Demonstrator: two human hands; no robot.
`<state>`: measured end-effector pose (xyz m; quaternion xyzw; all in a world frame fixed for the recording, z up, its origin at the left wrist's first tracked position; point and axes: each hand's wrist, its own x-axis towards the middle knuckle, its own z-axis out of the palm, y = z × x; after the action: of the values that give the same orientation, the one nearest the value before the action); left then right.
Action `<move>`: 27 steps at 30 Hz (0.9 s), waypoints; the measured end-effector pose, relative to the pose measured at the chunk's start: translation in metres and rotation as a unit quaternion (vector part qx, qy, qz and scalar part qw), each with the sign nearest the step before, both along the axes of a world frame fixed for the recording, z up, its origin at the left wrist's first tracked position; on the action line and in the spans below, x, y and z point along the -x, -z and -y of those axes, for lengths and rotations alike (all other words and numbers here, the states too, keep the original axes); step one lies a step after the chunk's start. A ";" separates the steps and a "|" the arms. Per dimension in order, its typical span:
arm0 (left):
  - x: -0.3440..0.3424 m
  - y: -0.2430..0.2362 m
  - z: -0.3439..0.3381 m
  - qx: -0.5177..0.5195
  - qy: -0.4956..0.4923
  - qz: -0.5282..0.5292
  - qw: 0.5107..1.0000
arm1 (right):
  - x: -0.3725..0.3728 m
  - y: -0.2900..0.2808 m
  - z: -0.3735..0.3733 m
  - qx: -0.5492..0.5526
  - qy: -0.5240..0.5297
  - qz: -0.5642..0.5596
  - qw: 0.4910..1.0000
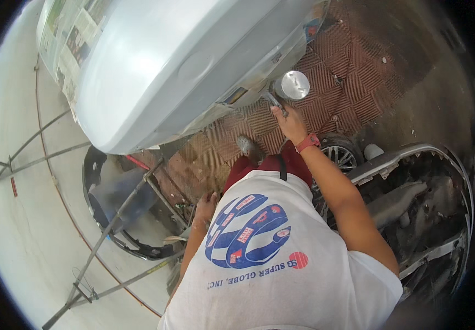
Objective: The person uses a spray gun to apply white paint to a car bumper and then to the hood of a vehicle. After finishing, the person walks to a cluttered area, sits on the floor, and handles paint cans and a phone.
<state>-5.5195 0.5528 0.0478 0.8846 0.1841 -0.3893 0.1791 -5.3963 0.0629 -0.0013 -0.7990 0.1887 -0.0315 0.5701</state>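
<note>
My right hand (290, 124) is closed around the handle of a spray gun (275, 103). A round, shiny metal cup (295, 85) sits at the gun's far end. The gun is close to the lower edge of a glossy pale grey car body panel (155, 71), which has newspaper masking (243, 96) along that edge. Low beside my left thigh hangs my left hand (206, 208), its fingers loosely apart with nothing visible in them. Part of that hand is hard to make out.
Metal stand bars (111, 223) cross at the left, over a dark curved car part (91, 181). To the right are a wheel (339, 157) and a large bumper-like frame (441, 151). A thin hose (61, 201) runs along the pale left surface. Patterned reddish flooring (353, 82) lies ahead.
</note>
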 end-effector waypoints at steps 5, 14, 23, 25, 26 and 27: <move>-0.022 -0.033 0.022 0.012 -0.017 -0.009 1.000 | -0.004 0.051 -0.029 -0.027 0.078 -0.016 0.996; -0.045 -0.023 -0.042 0.035 0.024 -0.010 0.999 | 0.003 0.015 -0.122 0.009 0.039 0.013 0.999; -0.054 0.041 -0.189 0.118 -0.018 0.042 0.992 | 0.027 0.013 -0.280 0.044 -0.022 0.072 0.996; -0.054 0.044 -0.220 0.119 -0.003 0.042 0.992 | 0.030 0.019 -0.312 0.076 -0.014 0.063 0.995; -0.055 0.043 -0.235 0.112 0.000 0.034 0.993 | 0.032 0.022 -0.327 0.090 -0.008 0.060 0.994; -0.050 0.044 -0.251 0.102 0.000 0.024 0.994 | 0.033 0.027 -0.344 0.090 -0.011 0.069 0.993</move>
<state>-5.4692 0.8040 0.0034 0.8707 0.1390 -0.3848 0.2730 -5.4290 0.4071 -0.0280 -0.8452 0.1364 -0.0972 0.5075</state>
